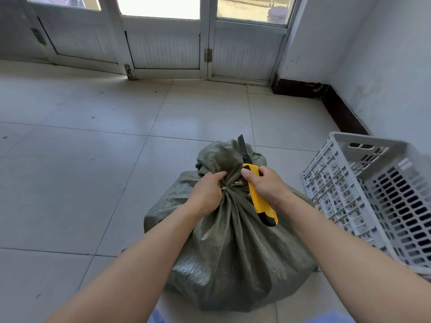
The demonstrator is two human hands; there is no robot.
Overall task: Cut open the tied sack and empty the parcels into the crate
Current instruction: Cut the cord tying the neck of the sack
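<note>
While the left hand grips the tied neck of the sack, right hand clamped on utility knife beside it, crate right of sack.

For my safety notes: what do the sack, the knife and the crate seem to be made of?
Sack: probably woven plastic, dull grey-green, slightly shiny; a fine weave shows. Knife: its yellow-and-black body looks like moulded plastic; the dark blade seems metal. Crate: rigid white plastic, matte, with moulded slots.
</note>
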